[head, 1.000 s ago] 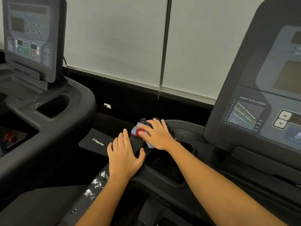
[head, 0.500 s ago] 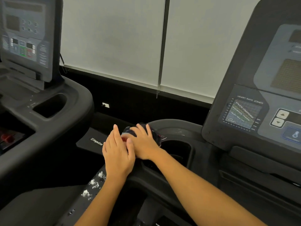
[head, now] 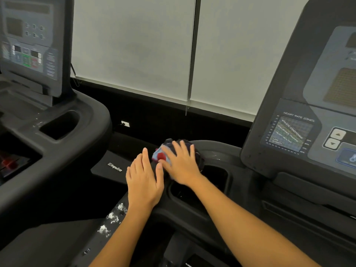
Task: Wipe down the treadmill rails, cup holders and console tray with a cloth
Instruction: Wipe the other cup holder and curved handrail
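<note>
Crumpled dark cloth (head: 158, 155), blue-red patch, on console tray (head: 217, 149) rim, beside cup holder (head: 212, 177).

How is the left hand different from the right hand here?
The left hand lies flat on the bare black rail; the right hand presses on a blue, red and dark cloth. The left hand is nearer the camera; the right hand reaches farther forward, by the cup holder. Both have straight fingers and rest on the same treadmill.
</note>
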Demonstrator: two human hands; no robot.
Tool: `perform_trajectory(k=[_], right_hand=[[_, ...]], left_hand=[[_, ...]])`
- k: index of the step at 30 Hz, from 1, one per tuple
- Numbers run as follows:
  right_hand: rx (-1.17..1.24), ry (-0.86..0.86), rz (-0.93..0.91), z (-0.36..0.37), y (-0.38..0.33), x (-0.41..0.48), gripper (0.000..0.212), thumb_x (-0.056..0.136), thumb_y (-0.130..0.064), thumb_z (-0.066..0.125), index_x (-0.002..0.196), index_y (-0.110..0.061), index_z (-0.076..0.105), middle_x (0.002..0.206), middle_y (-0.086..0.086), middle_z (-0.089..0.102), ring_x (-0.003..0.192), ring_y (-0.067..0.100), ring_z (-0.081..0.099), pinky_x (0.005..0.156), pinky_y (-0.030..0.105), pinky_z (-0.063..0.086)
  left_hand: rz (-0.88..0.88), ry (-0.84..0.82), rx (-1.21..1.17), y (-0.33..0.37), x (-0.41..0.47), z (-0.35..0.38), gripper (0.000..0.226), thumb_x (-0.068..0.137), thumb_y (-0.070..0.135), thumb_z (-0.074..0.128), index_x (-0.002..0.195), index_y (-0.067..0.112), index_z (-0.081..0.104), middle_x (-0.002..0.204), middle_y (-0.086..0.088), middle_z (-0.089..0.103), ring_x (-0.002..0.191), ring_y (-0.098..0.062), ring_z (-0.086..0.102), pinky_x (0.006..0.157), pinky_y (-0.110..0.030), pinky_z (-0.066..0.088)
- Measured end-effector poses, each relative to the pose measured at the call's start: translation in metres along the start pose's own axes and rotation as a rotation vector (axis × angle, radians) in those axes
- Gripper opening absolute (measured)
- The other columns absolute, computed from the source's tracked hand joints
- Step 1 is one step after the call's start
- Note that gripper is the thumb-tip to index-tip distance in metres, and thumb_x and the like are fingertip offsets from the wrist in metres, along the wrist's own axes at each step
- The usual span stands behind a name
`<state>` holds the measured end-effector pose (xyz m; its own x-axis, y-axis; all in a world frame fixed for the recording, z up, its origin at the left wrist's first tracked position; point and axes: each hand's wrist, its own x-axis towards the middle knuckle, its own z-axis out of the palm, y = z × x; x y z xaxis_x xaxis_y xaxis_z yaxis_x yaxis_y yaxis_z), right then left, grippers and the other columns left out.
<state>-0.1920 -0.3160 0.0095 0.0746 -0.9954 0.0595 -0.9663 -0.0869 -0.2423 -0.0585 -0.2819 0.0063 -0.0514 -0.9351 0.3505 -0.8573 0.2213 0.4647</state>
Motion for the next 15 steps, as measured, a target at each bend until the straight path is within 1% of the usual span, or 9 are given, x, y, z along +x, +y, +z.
perform_trajectory(k=[3, 5, 6, 7, 9, 11, 12, 13, 15], right_hand=[[0.042, 0.031, -0.121, 0.005, -0.017, -0.019, 0.048, 0.1, -0.039, 0.033, 0.146, -0.028, 0.027, 0.156, 0.005, 0.02, 0.145, 0.025, 0.007, 0.115, 0.048, -0.004], [0.074, 0.114, -0.14, 0.004, -0.018, -0.027, 0.042, 0.1, -0.033, 0.036, 0.14, -0.025, 0.041, 0.147, 0.005, 0.037, 0.14, 0.023, 0.025, 0.117, 0.048, 0.011], [0.067, 0.175, -0.144, 0.004, -0.015, -0.031, 0.039, 0.098, -0.033, 0.038, 0.134, -0.023, 0.049, 0.14, 0.005, 0.047, 0.134, 0.023, 0.036, 0.113, 0.048, 0.023], [0.051, 0.226, -0.139, 0.002, -0.01, -0.033, 0.037, 0.097, -0.034, 0.041, 0.128, -0.021, 0.055, 0.131, 0.005, 0.054, 0.125, 0.024, 0.045, 0.106, 0.047, 0.035], [0.016, 0.288, -0.105, -0.002, 0.007, -0.038, 0.032, 0.094, -0.036, 0.046, 0.116, -0.019, 0.063, 0.114, 0.004, 0.063, 0.107, 0.024, 0.057, 0.089, 0.042, 0.047], [-0.037, 0.331, -0.047, -0.005, 0.032, -0.044, 0.03, 0.09, -0.038, 0.048, 0.102, -0.019, 0.068, 0.096, 0.001, 0.065, 0.088, 0.023, 0.062, 0.074, 0.038, 0.048], [-0.062, 0.36, -0.009, -0.007, 0.046, -0.047, 0.029, 0.089, -0.038, 0.05, 0.097, -0.018, 0.07, 0.091, 0.001, 0.066, 0.083, 0.024, 0.063, 0.07, 0.036, 0.048], [-0.074, 0.376, 0.039, -0.01, 0.058, -0.049, 0.028, 0.089, -0.036, 0.053, 0.096, -0.016, 0.07, 0.089, 0.002, 0.066, 0.082, 0.025, 0.063, 0.07, 0.036, 0.048], [-0.067, 0.351, 0.138, -0.018, 0.068, -0.051, 0.028, 0.092, -0.034, 0.055, 0.103, -0.012, 0.07, 0.097, 0.005, 0.067, 0.091, 0.026, 0.062, 0.078, 0.038, 0.048]], left_hand=[[-0.006, -0.001, -0.04, 0.001, 0.001, 0.0, 0.069, 0.09, 0.049, 0.018, 0.14, 0.005, 0.034, 0.139, -0.014, 0.044, 0.128, -0.029, 0.041, 0.106, -0.051, 0.033], [-0.013, -0.001, -0.054, 0.002, 0.001, -0.001, 0.069, 0.09, 0.05, 0.018, 0.139, 0.005, 0.035, 0.138, -0.014, 0.045, 0.128, -0.029, 0.042, 0.106, -0.051, 0.034], [-0.017, -0.003, -0.054, 0.001, 0.001, -0.002, 0.07, 0.09, 0.05, 0.017, 0.139, 0.004, 0.036, 0.138, -0.015, 0.045, 0.128, -0.03, 0.041, 0.105, -0.052, 0.034], [-0.021, -0.007, -0.051, 0.001, 0.001, -0.002, 0.07, 0.09, 0.05, 0.017, 0.139, 0.004, 0.036, 0.138, -0.016, 0.044, 0.128, -0.031, 0.041, 0.105, -0.052, 0.034], [-0.027, -0.012, -0.046, 0.001, 0.0, -0.002, 0.07, 0.09, 0.05, 0.016, 0.139, 0.004, 0.036, 0.138, -0.017, 0.044, 0.128, -0.032, 0.041, 0.105, -0.053, 0.033], [-0.033, -0.012, -0.057, 0.002, -0.001, -0.003, 0.069, 0.09, 0.05, 0.017, 0.138, 0.003, 0.036, 0.137, -0.017, 0.045, 0.127, -0.033, 0.042, 0.104, -0.053, 0.034], [-0.034, -0.014, -0.063, 0.002, -0.001, -0.004, 0.069, 0.09, 0.05, 0.017, 0.138, 0.003, 0.037, 0.137, -0.017, 0.045, 0.127, -0.033, 0.042, 0.104, -0.053, 0.034], [-0.036, -0.016, -0.068, 0.002, -0.001, -0.004, 0.069, 0.091, 0.05, 0.017, 0.138, 0.003, 0.037, 0.137, -0.017, 0.045, 0.127, -0.033, 0.042, 0.104, -0.053, 0.034], [-0.041, -0.018, -0.082, 0.002, -0.001, -0.004, 0.069, 0.091, 0.05, 0.017, 0.138, 0.003, 0.036, 0.136, -0.017, 0.045, 0.127, -0.033, 0.042, 0.104, -0.052, 0.035]])
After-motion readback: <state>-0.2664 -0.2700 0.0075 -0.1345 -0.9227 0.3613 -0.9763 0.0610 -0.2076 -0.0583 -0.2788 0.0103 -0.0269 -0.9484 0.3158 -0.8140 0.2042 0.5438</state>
